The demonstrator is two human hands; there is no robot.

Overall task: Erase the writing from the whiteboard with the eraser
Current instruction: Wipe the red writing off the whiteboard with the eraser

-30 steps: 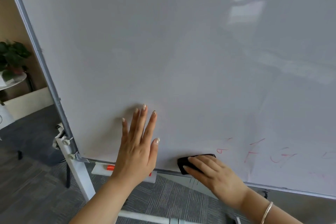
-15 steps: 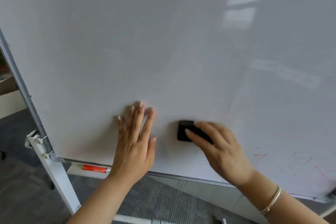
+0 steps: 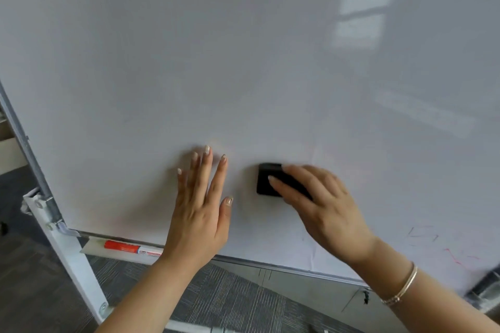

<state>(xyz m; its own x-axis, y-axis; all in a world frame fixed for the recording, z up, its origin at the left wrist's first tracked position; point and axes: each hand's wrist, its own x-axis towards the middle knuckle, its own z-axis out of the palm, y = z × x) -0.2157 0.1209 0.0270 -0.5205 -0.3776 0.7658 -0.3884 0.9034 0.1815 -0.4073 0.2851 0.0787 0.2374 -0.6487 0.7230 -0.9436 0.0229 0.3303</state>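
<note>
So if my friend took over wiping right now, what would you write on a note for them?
Left hand: flat and open on the whiteboard, steadying it.
Right hand: pressing the black eraser against the board, just right of the left hand.
Done: the big middle and upper part looks clean.
Left: faint red marks and a few dark strokes near the bottom right corner.
Also: a red marker lies on the tray under the board's lower left edge.
</note>
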